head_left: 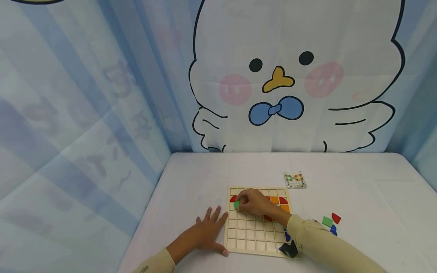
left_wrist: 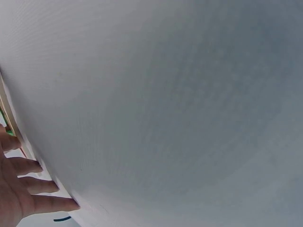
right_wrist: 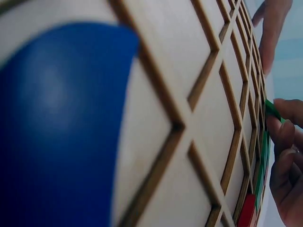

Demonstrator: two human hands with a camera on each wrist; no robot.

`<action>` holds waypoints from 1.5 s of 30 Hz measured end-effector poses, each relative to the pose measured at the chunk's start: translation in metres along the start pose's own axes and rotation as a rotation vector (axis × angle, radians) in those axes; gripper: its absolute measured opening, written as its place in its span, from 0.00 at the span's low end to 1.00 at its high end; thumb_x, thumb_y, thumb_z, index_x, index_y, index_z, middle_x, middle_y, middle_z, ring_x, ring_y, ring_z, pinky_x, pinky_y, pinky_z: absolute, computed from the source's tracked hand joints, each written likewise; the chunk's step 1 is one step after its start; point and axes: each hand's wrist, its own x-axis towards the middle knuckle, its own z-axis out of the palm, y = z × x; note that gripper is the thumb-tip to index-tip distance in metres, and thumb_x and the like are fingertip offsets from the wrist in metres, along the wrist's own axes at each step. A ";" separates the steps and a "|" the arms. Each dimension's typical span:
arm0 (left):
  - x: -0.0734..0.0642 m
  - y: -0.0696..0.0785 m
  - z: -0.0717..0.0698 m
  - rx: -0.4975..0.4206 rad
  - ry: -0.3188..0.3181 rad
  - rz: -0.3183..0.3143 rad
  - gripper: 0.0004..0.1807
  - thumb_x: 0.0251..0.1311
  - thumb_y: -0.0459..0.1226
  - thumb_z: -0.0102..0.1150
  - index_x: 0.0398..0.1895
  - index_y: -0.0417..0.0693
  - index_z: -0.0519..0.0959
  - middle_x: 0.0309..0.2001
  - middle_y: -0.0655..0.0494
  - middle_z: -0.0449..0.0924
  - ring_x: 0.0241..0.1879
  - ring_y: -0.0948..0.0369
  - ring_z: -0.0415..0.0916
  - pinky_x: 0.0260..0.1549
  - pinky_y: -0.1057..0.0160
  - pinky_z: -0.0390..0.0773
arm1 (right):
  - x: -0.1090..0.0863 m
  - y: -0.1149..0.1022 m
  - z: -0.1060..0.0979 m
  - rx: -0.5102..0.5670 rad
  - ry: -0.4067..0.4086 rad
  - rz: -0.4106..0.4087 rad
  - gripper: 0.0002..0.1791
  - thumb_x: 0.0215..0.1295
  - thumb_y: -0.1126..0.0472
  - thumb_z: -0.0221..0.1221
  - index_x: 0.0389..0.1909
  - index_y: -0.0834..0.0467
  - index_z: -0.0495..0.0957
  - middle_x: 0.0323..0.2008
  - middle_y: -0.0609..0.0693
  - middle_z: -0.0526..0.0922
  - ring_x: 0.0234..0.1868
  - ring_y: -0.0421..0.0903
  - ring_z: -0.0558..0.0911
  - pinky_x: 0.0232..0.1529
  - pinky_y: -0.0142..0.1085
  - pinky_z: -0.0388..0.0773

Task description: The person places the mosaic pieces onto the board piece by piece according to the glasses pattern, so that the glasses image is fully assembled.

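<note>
A wooden grid board (head_left: 246,235) lies flat on the white table. Over its upper left part, my right hand (head_left: 254,202) pinches a green square tile (head_left: 236,204) between thumb and fingers. Just above that tile is a red rounded tile (head_left: 233,198). Orange tiles (head_left: 274,200) and red tiles (head_left: 283,200) fill some cells at the upper right; my right hand hides part of that row. My left hand (head_left: 208,230) rests on the table with fingers spread, beside the board's left edge. A blue curved tile (right_wrist: 66,118) looms close in the right wrist view.
A small patterned card (head_left: 295,180) lies behind the board. Right of my right forearm are a loose green tile (head_left: 327,221), a red one (head_left: 336,218) and blue ones (head_left: 334,229). Dark pieces (head_left: 289,249) sit at the board's lower right corner.
</note>
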 end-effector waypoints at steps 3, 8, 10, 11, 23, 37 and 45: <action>0.000 0.000 0.001 0.002 0.007 0.011 0.66 0.40 0.74 0.65 0.81 0.61 0.49 0.82 0.45 0.43 0.78 0.37 0.43 0.62 0.27 0.63 | 0.003 -0.003 0.005 -0.045 0.018 0.025 0.11 0.59 0.61 0.70 0.42 0.57 0.85 0.25 0.39 0.80 0.27 0.37 0.76 0.32 0.31 0.74; 0.001 -0.001 0.002 0.004 0.011 0.017 0.66 0.40 0.74 0.65 0.81 0.60 0.49 0.81 0.45 0.43 0.78 0.36 0.43 0.62 0.27 0.63 | 0.008 -0.005 0.011 -0.095 0.029 0.066 0.11 0.59 0.57 0.71 0.41 0.55 0.85 0.24 0.37 0.79 0.28 0.36 0.76 0.35 0.34 0.73; 0.001 -0.001 0.002 0.004 0.011 0.017 0.66 0.40 0.74 0.65 0.81 0.60 0.49 0.81 0.45 0.43 0.78 0.36 0.44 0.62 0.27 0.63 | 0.009 -0.006 0.012 -0.106 0.026 0.067 0.10 0.58 0.58 0.72 0.40 0.55 0.85 0.24 0.37 0.79 0.28 0.36 0.76 0.34 0.34 0.73; 0.001 -0.001 0.002 0.003 0.011 0.017 0.66 0.40 0.74 0.65 0.81 0.60 0.49 0.81 0.45 0.43 0.78 0.36 0.44 0.62 0.27 0.63 | 0.009 -0.007 0.013 -0.112 0.027 0.067 0.10 0.58 0.58 0.72 0.40 0.55 0.85 0.24 0.37 0.79 0.27 0.36 0.76 0.33 0.34 0.73; 0.001 -0.005 0.004 0.009 0.022 0.034 0.66 0.40 0.75 0.63 0.82 0.59 0.48 0.81 0.44 0.43 0.78 0.35 0.44 0.61 0.27 0.64 | 0.009 -0.017 0.012 -0.169 0.034 0.071 0.09 0.56 0.61 0.72 0.38 0.55 0.87 0.24 0.39 0.80 0.26 0.36 0.75 0.29 0.33 0.72; 0.002 -0.004 0.005 0.015 0.028 0.031 0.66 0.40 0.75 0.64 0.81 0.61 0.49 0.81 0.45 0.43 0.78 0.36 0.44 0.61 0.27 0.64 | 0.012 -0.017 0.009 -0.227 0.018 0.045 0.09 0.53 0.60 0.74 0.35 0.55 0.86 0.24 0.39 0.80 0.26 0.35 0.75 0.28 0.32 0.72; 0.002 -0.004 0.005 0.012 0.022 0.030 0.66 0.40 0.75 0.64 0.81 0.60 0.49 0.82 0.45 0.43 0.78 0.36 0.44 0.61 0.27 0.64 | 0.010 -0.015 0.009 -0.213 0.002 0.016 0.10 0.55 0.60 0.72 0.38 0.56 0.86 0.26 0.39 0.81 0.28 0.34 0.76 0.31 0.32 0.75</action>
